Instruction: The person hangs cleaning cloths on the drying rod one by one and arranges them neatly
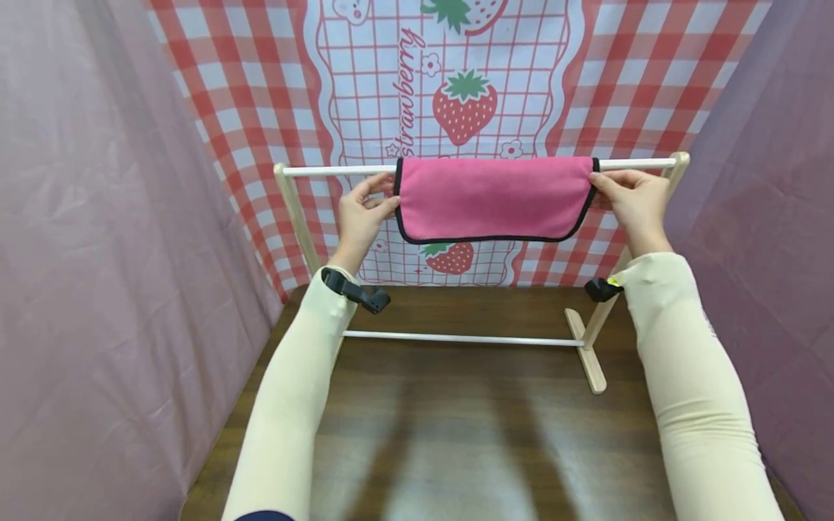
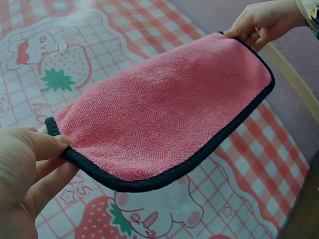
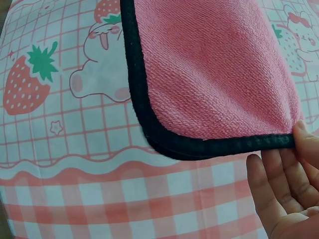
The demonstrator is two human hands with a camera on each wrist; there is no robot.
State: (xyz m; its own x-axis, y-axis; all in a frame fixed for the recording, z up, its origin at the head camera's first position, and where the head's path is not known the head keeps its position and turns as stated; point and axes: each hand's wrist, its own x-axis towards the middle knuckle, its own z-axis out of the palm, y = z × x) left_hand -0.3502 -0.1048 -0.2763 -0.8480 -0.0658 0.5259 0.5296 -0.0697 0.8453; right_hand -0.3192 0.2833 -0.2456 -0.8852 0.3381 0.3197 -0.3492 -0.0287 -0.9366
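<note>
A pink towel [image 1: 495, 199] with black edging hangs folded over the white top bar [image 1: 339, 171] of a wooden rack. My left hand [image 1: 361, 217] pinches its left edge between thumb and fingers, just below the bar. At the opposite edge, close to the bar, my right hand [image 1: 635, 206] pinches the black trim. The left wrist view shows the towel [image 2: 164, 104] stretched between both hands, its rounded lower corners hanging free. Seen from the right wrist, the thumb presses on the trim of the towel [image 3: 214, 74] while the fingers lie behind it. The towel's back half is hidden.
The rack's pale wooden foot [image 1: 586, 354] and lower white rod [image 1: 462, 338] stand on a brown wooden table [image 1: 449, 434]. Behind hangs a strawberry-print checked cloth [image 1: 260, 101]. Pinkish curtains [image 1: 117, 253] close off both sides.
</note>
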